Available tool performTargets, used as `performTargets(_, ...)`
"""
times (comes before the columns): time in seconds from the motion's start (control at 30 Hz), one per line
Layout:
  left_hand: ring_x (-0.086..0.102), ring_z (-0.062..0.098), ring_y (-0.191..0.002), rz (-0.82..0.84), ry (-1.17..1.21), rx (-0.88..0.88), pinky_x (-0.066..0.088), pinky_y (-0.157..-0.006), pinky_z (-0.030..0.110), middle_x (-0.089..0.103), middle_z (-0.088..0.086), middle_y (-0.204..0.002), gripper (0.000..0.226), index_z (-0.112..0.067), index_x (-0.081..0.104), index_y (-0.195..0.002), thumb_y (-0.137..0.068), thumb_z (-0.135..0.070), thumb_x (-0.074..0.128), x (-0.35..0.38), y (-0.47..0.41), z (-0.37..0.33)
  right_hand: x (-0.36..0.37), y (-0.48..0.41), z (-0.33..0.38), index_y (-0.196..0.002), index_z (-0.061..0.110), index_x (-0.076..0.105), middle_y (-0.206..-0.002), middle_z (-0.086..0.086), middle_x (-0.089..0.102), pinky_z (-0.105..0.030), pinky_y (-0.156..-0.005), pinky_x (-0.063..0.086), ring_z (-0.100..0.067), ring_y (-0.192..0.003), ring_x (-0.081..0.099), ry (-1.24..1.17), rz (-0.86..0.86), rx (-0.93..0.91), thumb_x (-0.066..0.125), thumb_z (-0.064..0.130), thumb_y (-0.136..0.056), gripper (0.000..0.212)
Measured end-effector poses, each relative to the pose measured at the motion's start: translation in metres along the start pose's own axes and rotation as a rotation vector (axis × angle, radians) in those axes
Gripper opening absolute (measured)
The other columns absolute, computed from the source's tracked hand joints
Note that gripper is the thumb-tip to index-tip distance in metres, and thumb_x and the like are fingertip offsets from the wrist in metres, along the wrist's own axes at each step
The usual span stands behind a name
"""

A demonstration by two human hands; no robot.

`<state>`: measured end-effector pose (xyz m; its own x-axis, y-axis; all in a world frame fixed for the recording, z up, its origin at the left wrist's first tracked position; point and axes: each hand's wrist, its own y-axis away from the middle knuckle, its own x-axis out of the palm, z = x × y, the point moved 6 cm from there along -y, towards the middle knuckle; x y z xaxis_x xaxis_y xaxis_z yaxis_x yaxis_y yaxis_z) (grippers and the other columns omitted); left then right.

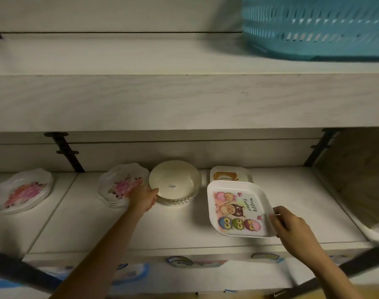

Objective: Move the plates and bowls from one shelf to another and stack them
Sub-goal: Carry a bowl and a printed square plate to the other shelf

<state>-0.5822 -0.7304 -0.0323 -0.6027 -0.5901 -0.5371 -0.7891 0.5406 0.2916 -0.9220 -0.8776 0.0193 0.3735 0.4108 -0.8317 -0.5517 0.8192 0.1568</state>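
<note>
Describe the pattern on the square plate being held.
Square plate: cartoon owls, chicks, "Happy Easter"; head view.

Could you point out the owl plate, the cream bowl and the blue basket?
owl plate (238, 210): head view, printed centre.
cream bowl (180, 180): head view, inner floor.
blue basket (313, 29): head view, perforated side wall.

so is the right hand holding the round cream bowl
No, right hand grips the square white owl plate; left hand grips the round cream bowl.
</note>
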Motion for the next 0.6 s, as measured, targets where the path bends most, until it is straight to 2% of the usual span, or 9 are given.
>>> performTargets(0.07,0.039,0.015,-0.032,-0.030,-0.139,0.095,0.035,-0.044,0.021,0.043,0.003,-0.038,0.047,-0.011,0.046,-0.045,-0.091,-0.019,0.054,-0.004,0.003,-0.001,0.000,-0.002,-0.001,-0.109,0.014,0.053,-0.097,-0.004,0.067,-0.036,-0.075,0.053,-0.021,-0.082,0.062,0.004,0.000,0.002,0.041,0.027,-0.097,0.021)
performTargets(0.17,0.048,0.022,-0.051,-0.077,-0.327,0.215,0.045,-0.061,0.035,0.051,0.012,-0.050,0.046,-0.007,0.051,-0.052,-0.092,-0.028,0.052,-0.005,0.009,-0.015,-0.003,-0.013,-0.013,-0.110,0.013,0.053,-0.099,-0.006,0.067,-0.035,-0.072,0.052,-0.021,-0.081,0.062,0.006,-0.015,0.017,0.040,0.027,-0.097,0.022)
performTargets(0.27,0.054,0.023,-0.061,-0.128,-0.459,0.324,0.041,-0.058,0.030,0.057,0.014,-0.061,0.042,-0.003,0.059,-0.064,-0.092,-0.033,0.051,-0.015,0.020,-0.027,-0.002,-0.030,-0.018,-0.112,0.011,0.052,-0.103,-0.009,0.067,-0.045,-0.079,0.054,-0.027,-0.086,0.063,-0.009,-0.035,0.050,0.039,0.027,-0.098,0.025)
performTargets(0.43,0.061,0.026,-0.075,-0.242,-0.622,0.513,0.047,-0.064,0.032,0.068,0.013,-0.080,0.033,-0.005,0.067,-0.081,-0.093,-0.029,0.048,-0.013,0.051,-0.053,-0.001,-0.079,-0.033,-0.113,0.009,0.050,-0.108,-0.015,0.066,-0.049,-0.078,0.055,-0.031,-0.087,0.063,0.000,-0.050,0.072,0.039,0.026,-0.098,0.025)
performTargets(0.5,0.063,0.026,-0.071,-0.303,-0.651,0.576,0.050,-0.061,0.032,0.069,0.014,-0.077,0.040,-0.004,0.069,-0.080,-0.093,-0.033,0.044,-0.011,0.066,-0.064,0.002,-0.099,-0.034,-0.110,0.007,0.049,-0.107,-0.016,0.065,-0.047,-0.075,0.055,-0.032,-0.085,0.063,0.011,-0.042,0.055,0.038,0.025,-0.098,0.025)
performTargets(0.57,0.064,0.027,-0.061,-0.343,-0.669,0.638,0.053,-0.054,0.034,0.068,0.015,-0.066,0.052,-0.002,0.068,-0.071,-0.088,-0.039,0.035,-0.007,0.082,-0.071,0.007,-0.116,-0.032,-0.108,0.006,0.049,-0.107,-0.017,0.065,-0.044,-0.073,0.055,-0.032,-0.084,0.063,0.016,-0.021,0.036,0.038,0.024,-0.098,0.024)
performTargets(0.6,0.064,0.027,-0.056,-0.375,-0.691,0.663,0.053,-0.050,0.034,0.067,0.014,-0.060,0.051,-0.002,0.068,-0.066,-0.086,-0.037,0.036,-0.006,0.090,-0.073,0.011,-0.123,-0.031,-0.108,0.005,0.049,-0.107,-0.018,0.064,-0.043,-0.073,0.054,-0.033,-0.086,0.062,0.017,-0.007,0.036,0.038,0.024,-0.098,0.024)
